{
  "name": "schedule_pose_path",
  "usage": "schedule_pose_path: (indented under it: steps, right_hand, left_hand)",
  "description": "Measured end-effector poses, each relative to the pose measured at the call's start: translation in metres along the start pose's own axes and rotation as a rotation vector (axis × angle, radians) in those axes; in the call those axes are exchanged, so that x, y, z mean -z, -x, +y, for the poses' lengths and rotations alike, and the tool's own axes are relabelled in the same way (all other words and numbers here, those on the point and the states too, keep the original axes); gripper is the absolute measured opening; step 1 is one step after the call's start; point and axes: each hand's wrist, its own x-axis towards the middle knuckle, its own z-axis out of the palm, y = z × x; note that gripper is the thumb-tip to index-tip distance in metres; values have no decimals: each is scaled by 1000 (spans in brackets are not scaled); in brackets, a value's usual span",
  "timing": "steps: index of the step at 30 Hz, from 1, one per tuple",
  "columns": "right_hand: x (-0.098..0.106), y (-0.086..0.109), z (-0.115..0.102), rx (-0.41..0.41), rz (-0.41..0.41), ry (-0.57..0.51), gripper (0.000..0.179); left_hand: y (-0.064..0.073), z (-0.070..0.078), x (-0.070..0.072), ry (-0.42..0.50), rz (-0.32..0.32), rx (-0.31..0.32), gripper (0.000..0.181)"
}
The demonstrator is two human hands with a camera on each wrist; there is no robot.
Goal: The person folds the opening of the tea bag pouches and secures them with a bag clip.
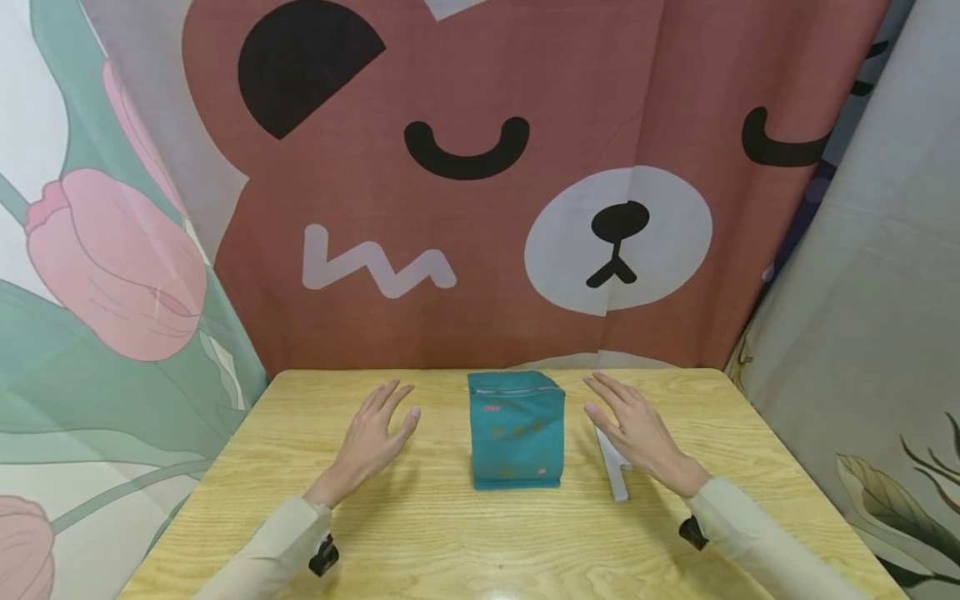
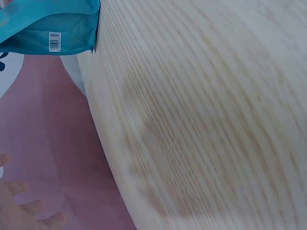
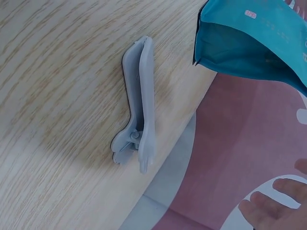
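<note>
A boxy teal plastic-looking bag (image 1: 517,450), likely light, squashy, best held by its sides, stands on the wooden surface (image 1: 420,537) between the left hand (image 1: 371,435) and right hand (image 1: 641,432), both spread and empty, near a long grey plastic clip (image 3: 147,91).

Head view: one teal pouch (image 1: 517,433), lower centre; one grey clip (image 1: 614,463), lower right; one left hand (image 1: 373,437), one right hand (image 1: 641,427); two black wrist devices (image 1: 324,557) (image 1: 693,533); one wooden table (image 1: 420,542).

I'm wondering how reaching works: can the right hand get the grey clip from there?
Probably yes: the right hand hovers open near the grey clip, and nothing seems to block it; the teal bag stands apart.
</note>
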Motion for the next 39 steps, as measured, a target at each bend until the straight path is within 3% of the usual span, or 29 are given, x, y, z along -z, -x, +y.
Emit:
schedule_pose_path:
  steps: [39]
  right_hand:
    - [2,-3,-17,61,52,-59,48]
  left_hand:
    - [-6,11,1,15,30,-68,52]
